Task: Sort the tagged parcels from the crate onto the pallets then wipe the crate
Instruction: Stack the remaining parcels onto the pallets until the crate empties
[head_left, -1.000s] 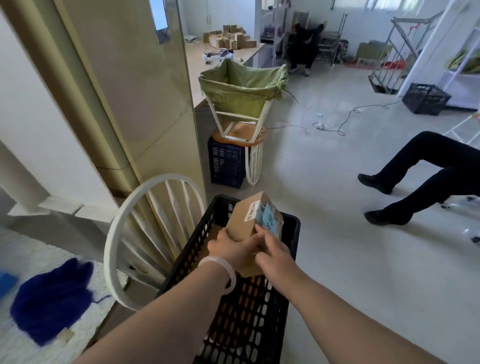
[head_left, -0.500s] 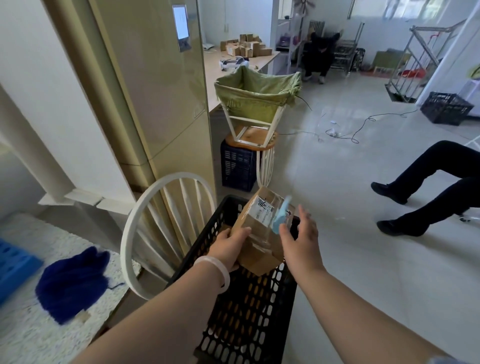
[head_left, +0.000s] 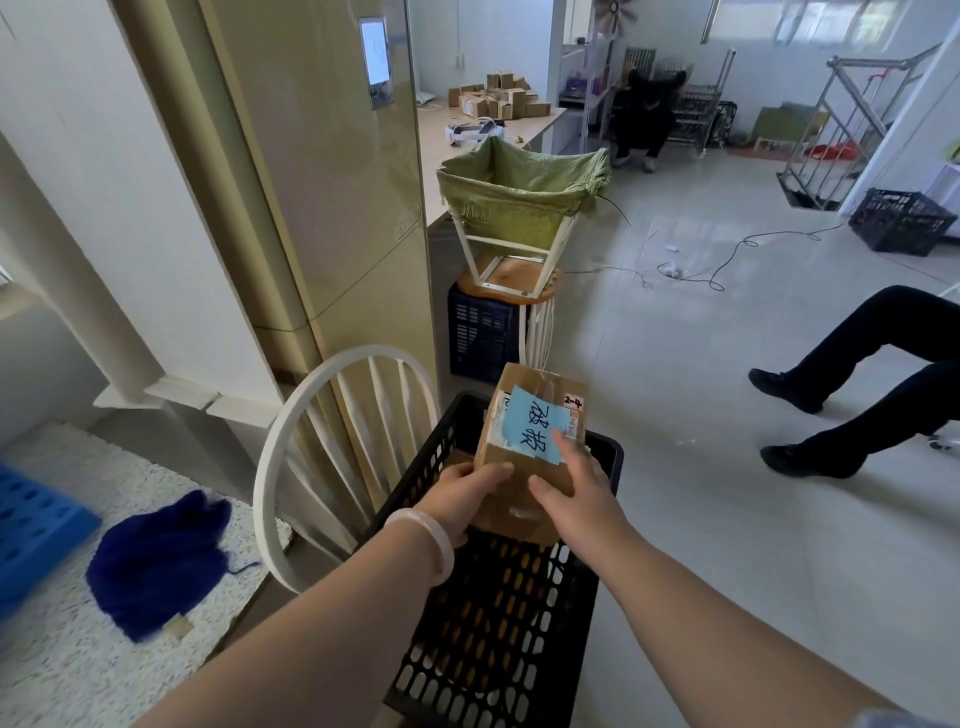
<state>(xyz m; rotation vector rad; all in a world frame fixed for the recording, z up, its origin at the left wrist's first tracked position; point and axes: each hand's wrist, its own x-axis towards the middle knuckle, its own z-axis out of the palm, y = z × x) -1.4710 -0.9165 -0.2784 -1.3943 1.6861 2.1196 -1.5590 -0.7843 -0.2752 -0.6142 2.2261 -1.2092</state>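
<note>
A brown cardboard parcel with a blue handwritten tag is held above the black plastic crate, tag side facing me. My left hand grips its lower left edge, thumb on top. My right hand lies on its right face, fingers straight and touching the tag. Brown shapes show through the crate's lattice; what they are is unclear.
A white chair back stands left of the crate beside a tall beige unit. A dark blue cloth lies on the speckled floor near a blue pallet. A green-lined basket sits ahead. A seated person's legs stretch at right.
The parcel has been turned so its blue tag faces up toward me. My right hand moved from the side onto the tagged face. The camera has panned left.
</note>
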